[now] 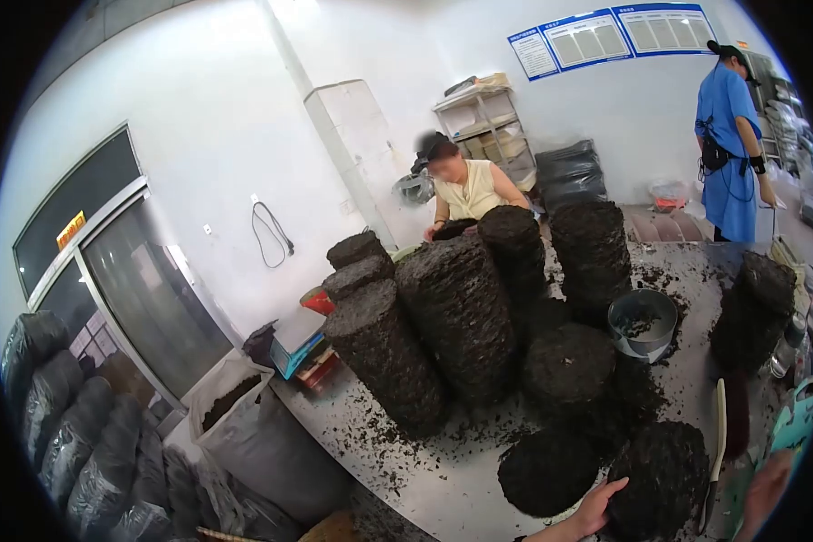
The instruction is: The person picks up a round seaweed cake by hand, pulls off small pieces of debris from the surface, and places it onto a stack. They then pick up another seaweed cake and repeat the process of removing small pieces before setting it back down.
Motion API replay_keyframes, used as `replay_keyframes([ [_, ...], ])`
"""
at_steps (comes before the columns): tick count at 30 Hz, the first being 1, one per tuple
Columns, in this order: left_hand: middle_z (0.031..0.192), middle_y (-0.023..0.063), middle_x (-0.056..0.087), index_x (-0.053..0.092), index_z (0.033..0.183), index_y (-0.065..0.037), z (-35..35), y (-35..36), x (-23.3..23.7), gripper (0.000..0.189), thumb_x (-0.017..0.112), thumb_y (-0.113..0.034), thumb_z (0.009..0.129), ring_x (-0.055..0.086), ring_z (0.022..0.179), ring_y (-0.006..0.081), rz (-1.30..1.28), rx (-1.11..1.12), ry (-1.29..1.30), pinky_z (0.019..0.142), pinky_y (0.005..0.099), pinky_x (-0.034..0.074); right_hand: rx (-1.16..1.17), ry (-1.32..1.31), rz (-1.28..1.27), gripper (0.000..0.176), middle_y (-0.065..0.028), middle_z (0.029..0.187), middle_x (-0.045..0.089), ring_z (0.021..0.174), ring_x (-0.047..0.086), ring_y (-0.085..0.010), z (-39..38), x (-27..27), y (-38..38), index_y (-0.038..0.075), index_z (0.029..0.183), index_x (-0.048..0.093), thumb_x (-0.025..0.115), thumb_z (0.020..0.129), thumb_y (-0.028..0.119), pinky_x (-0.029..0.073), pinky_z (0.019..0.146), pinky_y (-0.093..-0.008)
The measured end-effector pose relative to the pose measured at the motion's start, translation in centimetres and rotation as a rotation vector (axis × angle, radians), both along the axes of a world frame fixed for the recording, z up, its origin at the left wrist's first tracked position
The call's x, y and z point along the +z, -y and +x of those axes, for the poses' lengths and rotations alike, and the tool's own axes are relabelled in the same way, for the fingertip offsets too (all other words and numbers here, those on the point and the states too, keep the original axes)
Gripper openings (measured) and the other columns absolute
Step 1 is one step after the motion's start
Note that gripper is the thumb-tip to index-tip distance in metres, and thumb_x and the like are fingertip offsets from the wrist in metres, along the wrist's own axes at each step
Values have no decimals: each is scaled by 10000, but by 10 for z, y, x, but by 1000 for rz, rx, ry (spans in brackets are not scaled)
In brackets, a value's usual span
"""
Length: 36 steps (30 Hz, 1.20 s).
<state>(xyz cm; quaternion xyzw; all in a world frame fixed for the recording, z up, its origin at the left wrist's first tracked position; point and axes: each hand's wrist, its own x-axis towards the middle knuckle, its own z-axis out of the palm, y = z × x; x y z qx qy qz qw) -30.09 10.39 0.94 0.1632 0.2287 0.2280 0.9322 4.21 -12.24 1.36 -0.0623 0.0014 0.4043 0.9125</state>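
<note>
My left hand [594,508] grips the left edge of a round, dark, flaky cake [659,481] that looks like dried seaweed. The thumb lies at its rim, and the other fingers are partly hidden. To the left, another thin round cake [546,471] lies flat on the table. My right hand [766,492] is at the lower right, close to a teal plastic item [797,417]; its fingers are blurred. Between the hand and the held cake are a brush with a pale handle [717,434] and dark red-brown bristles. Behind the cakes rises a short dark stack [569,366].
Tall dark stacks [456,316] crowd the metal table [384,474], among scattered flakes. A metal ring [643,325] and a clear bottle [788,345] stand to the right. A large open sack [266,452] is at left. One person [470,185] sits opposite; another [730,149] stands behind.
</note>
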Motion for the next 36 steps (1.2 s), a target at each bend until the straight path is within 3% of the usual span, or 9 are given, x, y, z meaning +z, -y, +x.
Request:
replay_keyframes([
  [7,1114,122,662,593,1218,-17,4,9,38,361,621,-129,876,638,998,258,-30,124,2,927,388,503,166,318,-110,234,-64,1039,601,924,573,-215,-13,-3,-3,56,1127,576,571,947,204,483,813,-364],
  [9,1220,118,612,623,1197,-65,1,8,34,342,644,-149,867,553,1139,287,-30,103,-21,1002,445,439,239,359,-92,229,-73,1062,609,948,579,-231,-49,7,-32,56,1119,582,577,942,201,490,837,-382],
  [11,1325,115,562,653,1176,-112,3,3,21,324,667,-169,857,468,1280,316,-25,79,-41,1077,502,376,-56,404,-563,174,10,795,510,688,485,-79,-99,40,-77,65,1079,549,520,970,197,399,609,-217],
  [13,1251,102,605,509,1293,-19,6,1,-11,412,592,-218,943,603,1112,230,-61,40,15,1000,364,464,11,896,-599,56,26,729,483,642,447,-57,-125,62,-98,74,933,535,532,932,130,370,587,-208],
  [15,1259,86,605,542,1270,-20,-4,0,11,376,566,-225,955,589,1128,209,-30,-47,82,995,352,462,118,1233,-831,77,-21,839,582,818,578,-141,-128,70,-96,47,958,584,586,882,57,457,728,-264],
  [17,1150,92,656,620,1150,13,-8,1,37,293,568,-183,940,605,1086,199,-6,49,-60,982,351,469,-183,1613,-936,91,-83,832,621,805,607,-217,-154,87,-110,-2,850,595,666,800,25,471,744,-310],
  [18,1237,89,611,541,1280,-9,-10,-2,36,398,563,-224,946,590,1102,203,93,56,-104,1001,366,460,-222,1736,-903,80,-123,866,632,823,615,-259,-160,100,-112,4,843,608,667,805,42,478,754,-336],
  [23,1296,134,544,462,1316,-4,-9,3,55,386,469,-97,941,551,1170,286,166,197,-33,996,451,458,-310,1749,-819,131,-102,874,631,837,625,-259,-163,110,-101,24,848,621,723,767,22,498,741,-348],
  [36,1372,145,476,334,1422,-21,-8,21,71,515,431,-121,926,473,1259,289,466,111,-118,1080,462,373,-629,2071,-811,123,-4,813,636,725,619,-187,-171,102,-130,99,817,671,749,723,119,492,618,-314],
])
